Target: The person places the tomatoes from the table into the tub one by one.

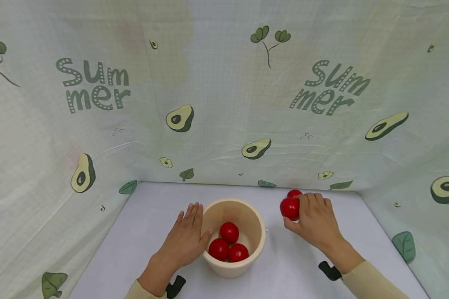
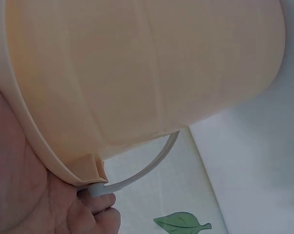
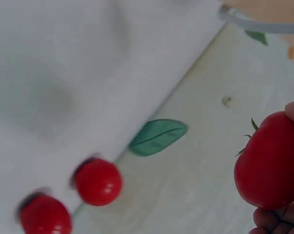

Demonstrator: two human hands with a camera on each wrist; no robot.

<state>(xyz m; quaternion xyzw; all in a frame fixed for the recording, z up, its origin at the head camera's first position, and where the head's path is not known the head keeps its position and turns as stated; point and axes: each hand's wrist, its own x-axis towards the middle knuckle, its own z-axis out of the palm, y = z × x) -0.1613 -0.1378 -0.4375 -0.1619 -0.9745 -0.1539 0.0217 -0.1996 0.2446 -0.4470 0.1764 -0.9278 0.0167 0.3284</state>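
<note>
My right hand [image 1: 316, 218] grips a red tomato [image 1: 289, 208] above the table, to the right of a cream bucket [image 1: 260, 245]. In the right wrist view the held tomato [image 3: 271, 163] shows a green stem end, with a thumb at its top and fingers beneath. Behind it, another tomato [image 1: 294, 193] lies partly hidden on the table. My left hand [image 1: 187, 238] rests on the bucket's left rim, fingers straight. The left wrist view shows the palm [image 2: 20, 180] against the rim beside the handle pivot. Three tomatoes [image 1: 229, 231] lie inside the bucket.
The right wrist view shows two tomatoes [image 3: 98, 182] on the white table [image 1: 153, 199] near its far edge. A patterned cloth [image 1: 217, 83] with avocados and leaves hangs around the back and sides. The bucket's pale handle [image 2: 151, 165] hangs down at its far side.
</note>
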